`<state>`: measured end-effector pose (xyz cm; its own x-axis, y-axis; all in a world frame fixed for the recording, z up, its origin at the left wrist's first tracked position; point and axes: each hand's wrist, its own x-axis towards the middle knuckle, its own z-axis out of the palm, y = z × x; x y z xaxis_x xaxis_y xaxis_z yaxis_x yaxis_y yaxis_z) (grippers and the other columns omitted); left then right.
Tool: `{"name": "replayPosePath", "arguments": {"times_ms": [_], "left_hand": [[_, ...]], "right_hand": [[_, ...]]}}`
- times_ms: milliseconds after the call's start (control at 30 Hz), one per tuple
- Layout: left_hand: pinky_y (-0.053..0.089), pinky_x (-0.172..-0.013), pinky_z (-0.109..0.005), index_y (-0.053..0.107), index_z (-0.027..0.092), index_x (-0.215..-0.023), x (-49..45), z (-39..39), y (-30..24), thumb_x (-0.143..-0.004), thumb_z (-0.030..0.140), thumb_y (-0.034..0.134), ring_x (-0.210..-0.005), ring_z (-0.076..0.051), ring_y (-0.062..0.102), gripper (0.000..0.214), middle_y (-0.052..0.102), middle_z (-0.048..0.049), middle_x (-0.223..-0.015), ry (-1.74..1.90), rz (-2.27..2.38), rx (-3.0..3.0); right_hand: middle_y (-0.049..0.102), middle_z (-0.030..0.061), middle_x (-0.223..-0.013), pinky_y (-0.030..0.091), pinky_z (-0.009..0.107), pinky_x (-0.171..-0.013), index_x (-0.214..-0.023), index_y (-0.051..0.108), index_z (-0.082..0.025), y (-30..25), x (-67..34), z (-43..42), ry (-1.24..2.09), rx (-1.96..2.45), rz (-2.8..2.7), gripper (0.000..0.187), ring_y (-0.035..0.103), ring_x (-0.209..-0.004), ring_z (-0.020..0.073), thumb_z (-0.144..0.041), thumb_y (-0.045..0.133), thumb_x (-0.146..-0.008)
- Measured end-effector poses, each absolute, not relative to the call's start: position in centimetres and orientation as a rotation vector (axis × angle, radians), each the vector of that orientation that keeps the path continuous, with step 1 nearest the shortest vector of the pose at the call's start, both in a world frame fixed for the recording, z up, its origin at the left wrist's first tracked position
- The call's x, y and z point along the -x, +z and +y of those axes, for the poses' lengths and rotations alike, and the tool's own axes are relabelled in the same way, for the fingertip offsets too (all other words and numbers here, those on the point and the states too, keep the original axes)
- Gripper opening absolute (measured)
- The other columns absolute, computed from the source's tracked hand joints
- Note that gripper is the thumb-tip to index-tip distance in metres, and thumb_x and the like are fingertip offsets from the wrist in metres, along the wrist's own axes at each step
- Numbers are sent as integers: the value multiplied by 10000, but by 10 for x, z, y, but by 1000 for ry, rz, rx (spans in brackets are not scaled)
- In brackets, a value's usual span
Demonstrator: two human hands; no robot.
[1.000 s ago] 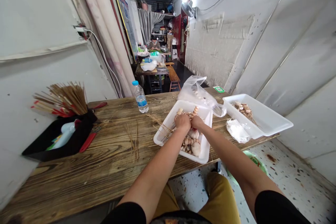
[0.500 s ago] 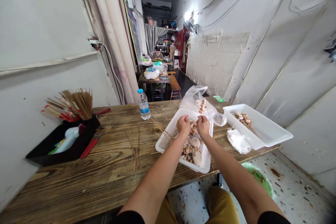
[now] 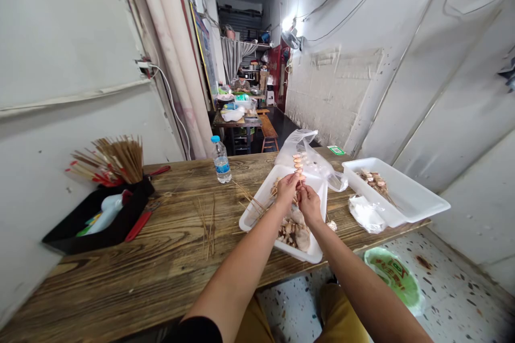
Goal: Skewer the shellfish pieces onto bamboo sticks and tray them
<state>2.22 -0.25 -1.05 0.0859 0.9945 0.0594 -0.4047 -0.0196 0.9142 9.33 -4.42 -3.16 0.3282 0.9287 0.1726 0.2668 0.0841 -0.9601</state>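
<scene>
Two sets of fingers are clamping one loaded skewer above the white tray. The left hand is pinching it just below most of its stacked pale-orange pieces, thumb and fingers together; the right hand is gripping the stick lower down — its fingertips are partly hiding one another, but they are seemingly together too. The skewer is standing roughly upright over the tray's far part. Judging by this grip, the step in hand is seating pieces along the stick; the next move is probably calling for a steady right hold while the left fingers space the stack without splitting a piece. Inside the tray, more pieces are lying heaped, and bare sticks are crossing its left rim. Left of the tray, loose sticks are lying on the wooden table. A clear plastic bag is resting just beyond the tray — and to its right, a second tray is holding what look like filled skewers.
</scene>
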Motion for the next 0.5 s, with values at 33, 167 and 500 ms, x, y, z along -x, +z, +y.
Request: {"name": "replayPosePath", "arguments": {"times_ms": [33, 167, 500], "left_hand": [[504, -716, -261, 698, 133, -873, -23, -2, -11, -808, 430, 634, -810, -173, 671, 311, 727, -85, -854, 1339, 821, -979], [476, -632, -223, 697, 124, -814, -23, -2, -10, -780, 347, 646, -702, -135, 643, 232, 714, -70, -797, 1322, 860, -961], [449, -546, -211, 681, 127, -998, -20, -3, -9, -766, 407, 667, -624, -128, 623, 364, 699, -58, -770, 1359, 795, -928]], "right_hand": [[556, -12, -585, 406, 250, -497, -819, 588, -229, -31, -93, -44, 714, 1443, -1168, 339, 526, -543, 158, -490, 379, -874], [553, -5, -587, 415, 260, -518, -768, 565, -233, -32, -94, -45, 690, 1443, -1174, 324, 535, -567, 168, -476, 377, -871], [511, -15, -544, 369, 258, -486, -711, 527, -235, -40, -96, -43, 669, 1382, -1224, 336, 479, -527, 159, -489, 382, -875]]}}
